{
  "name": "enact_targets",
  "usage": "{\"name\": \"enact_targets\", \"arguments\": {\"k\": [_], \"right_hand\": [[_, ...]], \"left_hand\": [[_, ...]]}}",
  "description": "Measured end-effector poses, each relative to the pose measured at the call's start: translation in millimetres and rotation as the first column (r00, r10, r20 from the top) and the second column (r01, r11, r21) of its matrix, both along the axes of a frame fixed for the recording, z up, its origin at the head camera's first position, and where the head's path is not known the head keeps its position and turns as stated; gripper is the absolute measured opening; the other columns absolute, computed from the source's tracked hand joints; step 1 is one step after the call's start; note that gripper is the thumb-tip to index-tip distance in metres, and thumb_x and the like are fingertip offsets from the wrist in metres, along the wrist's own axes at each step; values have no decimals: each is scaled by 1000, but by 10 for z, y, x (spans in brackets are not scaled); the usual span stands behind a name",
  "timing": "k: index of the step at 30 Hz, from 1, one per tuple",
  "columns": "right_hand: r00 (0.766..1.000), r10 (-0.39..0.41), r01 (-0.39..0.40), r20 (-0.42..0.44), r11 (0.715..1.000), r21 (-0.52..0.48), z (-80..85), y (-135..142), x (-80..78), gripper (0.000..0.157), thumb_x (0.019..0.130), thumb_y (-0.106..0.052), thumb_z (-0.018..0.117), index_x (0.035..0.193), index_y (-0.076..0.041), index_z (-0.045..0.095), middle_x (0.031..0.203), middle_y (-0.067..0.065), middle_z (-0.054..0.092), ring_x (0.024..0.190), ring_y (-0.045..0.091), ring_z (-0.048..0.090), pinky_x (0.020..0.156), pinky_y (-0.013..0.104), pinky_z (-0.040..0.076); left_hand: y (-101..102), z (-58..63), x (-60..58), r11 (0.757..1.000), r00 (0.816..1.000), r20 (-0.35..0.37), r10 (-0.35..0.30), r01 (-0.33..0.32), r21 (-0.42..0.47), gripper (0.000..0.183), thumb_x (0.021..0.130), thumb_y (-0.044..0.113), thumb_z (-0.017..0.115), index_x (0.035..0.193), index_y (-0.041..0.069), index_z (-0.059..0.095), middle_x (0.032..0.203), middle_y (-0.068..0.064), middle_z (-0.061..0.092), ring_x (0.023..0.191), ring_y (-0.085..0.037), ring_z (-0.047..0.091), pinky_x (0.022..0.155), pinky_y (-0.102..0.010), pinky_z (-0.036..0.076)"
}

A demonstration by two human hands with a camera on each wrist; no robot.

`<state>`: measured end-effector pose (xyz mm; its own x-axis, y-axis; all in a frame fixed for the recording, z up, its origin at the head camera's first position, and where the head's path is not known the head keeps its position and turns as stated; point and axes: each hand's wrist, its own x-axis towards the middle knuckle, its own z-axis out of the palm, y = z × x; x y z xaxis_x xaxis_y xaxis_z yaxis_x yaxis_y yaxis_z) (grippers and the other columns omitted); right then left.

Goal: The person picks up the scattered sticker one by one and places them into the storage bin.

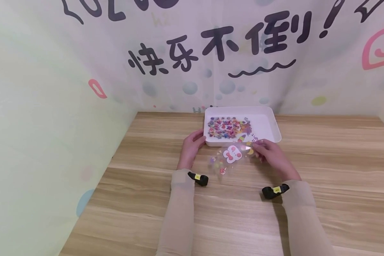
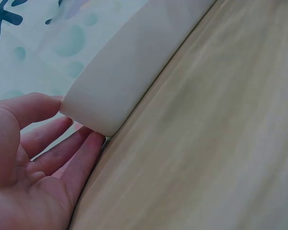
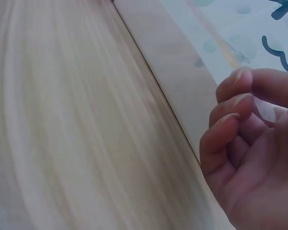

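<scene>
My right hand (image 1: 268, 153) pinches one end of a clear plastic film (image 1: 232, 154) printed with a white bunny face, a mushroom and small coloured shapes. The film hangs in front of the tray and overlaps its front wall in the head view. In the right wrist view, the fingers of my right hand (image 3: 252, 129) are curled toward the thumb, a thin sliver of clear film showing between them. At the left front corner of the white tray (image 1: 265, 122), my left hand (image 1: 191, 147) holds on, thumb at the rim and fingers at the side and lower edge.
Inside the tray, on its left, lies a cluster of small colourful pieces (image 1: 222, 128) with another bunny print among them. The tray stands at the back of the wood-grain table (image 1: 243, 220), against a printed cloth wall (image 1: 185, 87). A black strap (image 1: 275, 191) sits at each wrist.
</scene>
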<state>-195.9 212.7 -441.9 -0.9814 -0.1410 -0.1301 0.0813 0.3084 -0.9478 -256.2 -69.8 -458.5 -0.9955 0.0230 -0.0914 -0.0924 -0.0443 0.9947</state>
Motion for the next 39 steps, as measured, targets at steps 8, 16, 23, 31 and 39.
{"name": "enact_targets", "arguments": {"k": [8,16,23,31,39], "right_hand": [[999,-34,34,0,995,-94,9,21,2,42,90,-43,45,106,-5,50,80,7,53,70,16,48,59,27,46],[997,-74,70,-16,983,-170,36,22,20,42,93,-35,44,111,3,48,79,5,54,68,14,47,56,23,45],[984,-176,178,26,957,-230,86,-20,20,39,92,-32,46,117,-2,49,87,6,55,73,14,49,60,21,47],[974,-216,224,62,948,-225,72,-26,7,45,90,-40,46,120,-7,49,93,7,54,76,14,49,64,22,47],[960,-269,279,76,919,-278,101,-60,-27,46,87,-39,52,119,-6,51,90,6,54,75,15,49,64,24,46]], "left_hand": [[2,4,5,1000,1000,7,1,-1,8,38,86,13,59,123,8,54,120,-8,55,105,-12,54,85,-23,47],[-5,-9,0,1000,1000,0,-7,7,-19,37,86,15,58,123,9,54,120,-6,55,104,-11,54,85,-24,47],[-19,-11,-2,999,1000,17,-15,16,-51,38,87,19,58,123,13,53,121,-2,54,104,-9,53,85,-22,46],[-18,-11,4,999,1000,5,-22,22,-41,40,86,18,59,125,11,52,123,-5,53,105,-10,53,86,-23,47],[-18,-31,-8,1000,1000,9,-16,17,-18,39,86,17,59,124,11,52,121,-5,54,104,-11,54,85,-21,47]]}}
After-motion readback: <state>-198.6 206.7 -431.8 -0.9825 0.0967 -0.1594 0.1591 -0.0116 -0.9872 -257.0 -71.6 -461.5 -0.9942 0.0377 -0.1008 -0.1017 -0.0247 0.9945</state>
